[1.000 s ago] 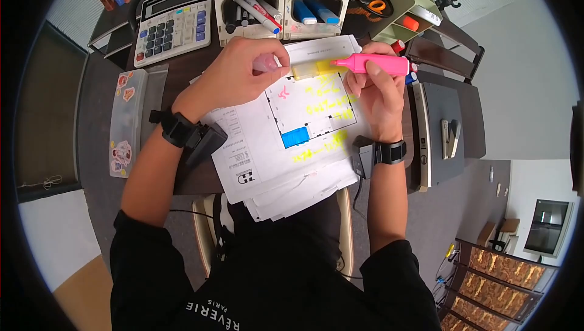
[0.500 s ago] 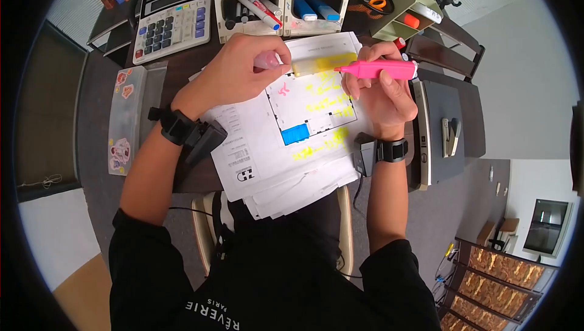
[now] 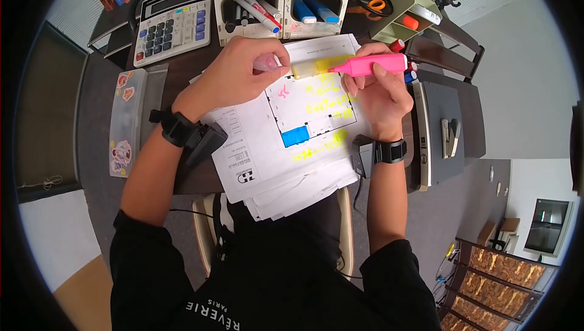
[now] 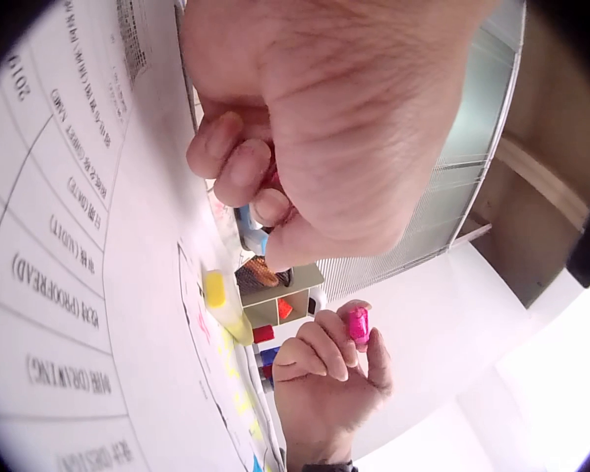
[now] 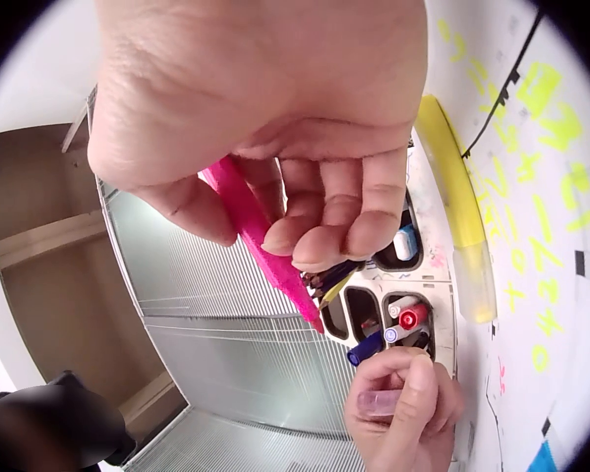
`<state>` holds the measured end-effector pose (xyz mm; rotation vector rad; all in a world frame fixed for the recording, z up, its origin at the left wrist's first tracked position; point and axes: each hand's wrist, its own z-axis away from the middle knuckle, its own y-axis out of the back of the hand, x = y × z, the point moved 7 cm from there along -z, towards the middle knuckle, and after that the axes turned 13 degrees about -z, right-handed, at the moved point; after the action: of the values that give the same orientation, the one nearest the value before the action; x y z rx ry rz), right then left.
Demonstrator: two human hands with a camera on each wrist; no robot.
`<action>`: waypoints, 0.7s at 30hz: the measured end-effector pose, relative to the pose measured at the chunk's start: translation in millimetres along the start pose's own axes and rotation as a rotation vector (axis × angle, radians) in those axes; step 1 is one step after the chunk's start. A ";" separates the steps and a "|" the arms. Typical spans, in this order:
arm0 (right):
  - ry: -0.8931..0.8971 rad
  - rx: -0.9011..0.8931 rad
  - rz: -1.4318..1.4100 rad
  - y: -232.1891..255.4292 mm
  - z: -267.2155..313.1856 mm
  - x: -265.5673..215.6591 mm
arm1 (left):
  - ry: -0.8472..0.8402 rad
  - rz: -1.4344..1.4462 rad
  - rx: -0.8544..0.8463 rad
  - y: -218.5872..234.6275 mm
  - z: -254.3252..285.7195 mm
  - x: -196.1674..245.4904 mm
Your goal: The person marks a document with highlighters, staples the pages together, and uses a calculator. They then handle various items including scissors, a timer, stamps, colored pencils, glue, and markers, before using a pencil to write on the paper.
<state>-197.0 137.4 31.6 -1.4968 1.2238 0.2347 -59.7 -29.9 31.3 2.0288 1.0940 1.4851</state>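
Note:
The right hand (image 3: 383,97) pinches an uncapped pink highlighter (image 3: 374,64) between thumb and fingers above the sheets, its tip pointing left. In the left hand (image 3: 243,72), curled fingers grip a translucent pink cap (image 3: 265,62); the right wrist view shows this cap (image 5: 379,402) too. A yellow highlighter (image 5: 452,172) with a clear cap lies on the top sheet (image 3: 243,142), between the hands. That sheet bears a floor plan with a blue filled block (image 3: 296,136), yellow handwriting and a small pink mark.
At the back stand a calculator (image 3: 172,27) and a pen organizer (image 3: 285,3) with markers. A green holder (image 3: 398,12) is at the back right. A clear case with stickers (image 3: 126,121) lies left; a stapler (image 3: 450,138) rests on a dark item at the right.
The right hand and pink highlighter dipped slightly and came back up, with the thumb shifting along the barrel. The left hand stays nearly still around the cap.

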 end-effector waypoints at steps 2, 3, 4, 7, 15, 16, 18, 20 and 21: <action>-0.007 -0.007 -0.006 -1.2 -1.1 2.3 | 0.030 -0.027 -0.023 0.5 -0.4 -3.6; -0.017 0.012 0.063 -1.7 -0.4 2.6 | 0.057 -0.052 -0.049 0.0 0.4 -5.2; -0.025 0.033 0.136 -0.7 1.1 1.9 | 0.058 -0.050 -0.050 0.4 0.9 -2.7; -0.014 0.028 0.073 1.1 0.8 2.3 | 0.058 -0.017 -0.053 1.1 -0.1 1.8; -0.005 0.023 0.187 -6.1 2.5 3.7 | 0.054 0.002 -0.039 -0.1 0.6 0.8; -0.003 0.025 0.213 -7.2 2.0 2.7 | 0.052 0.003 -0.038 -0.6 0.3 1.0; -0.013 0.024 0.210 -6.9 1.5 4.1 | 0.019 -0.004 -0.024 0.3 0.1 1.4; -0.024 0.025 0.206 -7.0 1.5 5.1 | -0.003 -0.005 -0.005 -0.2 -0.7 0.1; -0.021 0.026 0.201 -7.0 1.5 4.8 | -0.023 -0.005 0.013 0.8 -0.6 0.8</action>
<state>-188.8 134.8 31.9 -1.3459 1.3563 0.3664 -59.8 -29.8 32.6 2.0459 1.1016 1.4527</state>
